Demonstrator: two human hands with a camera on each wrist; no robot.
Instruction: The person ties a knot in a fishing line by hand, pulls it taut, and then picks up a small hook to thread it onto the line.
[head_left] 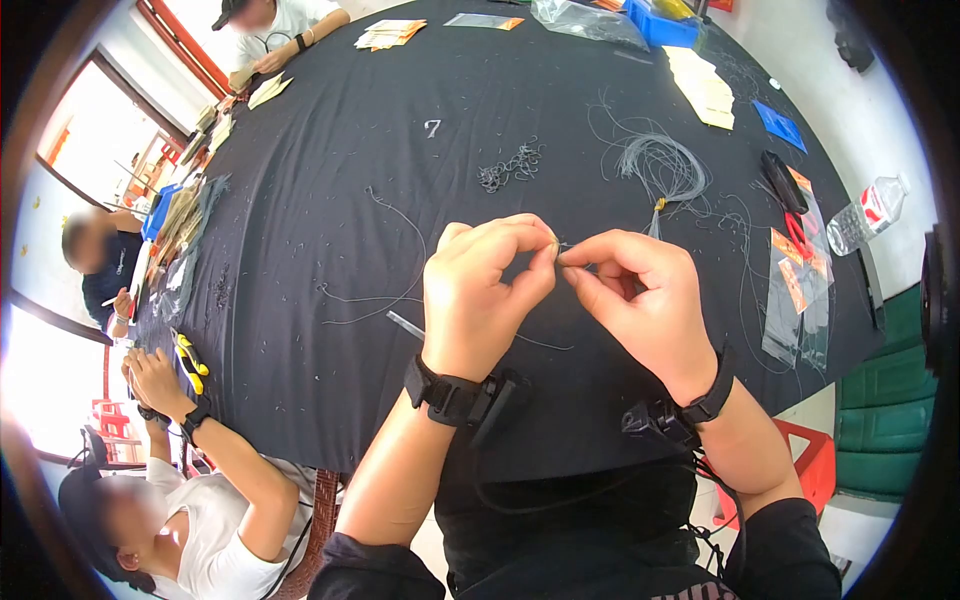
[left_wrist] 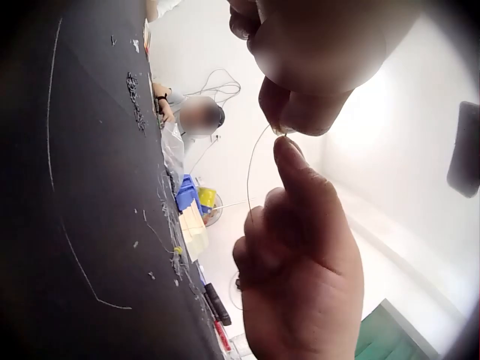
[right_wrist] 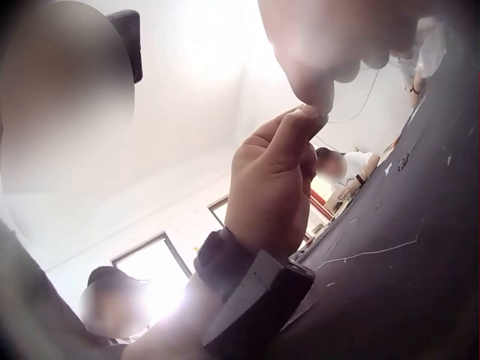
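My left hand (head_left: 485, 290) and right hand (head_left: 640, 290) meet fingertip to fingertip above the black tablecloth. Thumb and forefinger of each pinch a thin fishing line (left_wrist: 249, 172), which curves away from the fingertips in the left wrist view. A tiny piece at the pinch is mostly hidden by the fingers, and I cannot tell what it is. Beyond the hands lies a small heap of dark hooks (head_left: 512, 168). A coil of fishing line (head_left: 665, 160), tied with a yellow band, is to the right of it. Under the left hand, a loose strand (head_left: 365, 299) trails over the cloth.
On the right are a bottle (head_left: 868, 215), red-handled scissors (head_left: 797, 235), plastic packets (head_left: 790, 325) and a blue packet (head_left: 780, 126). Cards (head_left: 700, 88) and a blue bin (head_left: 662, 25) stand farther back. Yellow-handled pliers (head_left: 188, 362) lie left. Several people sit around the table.
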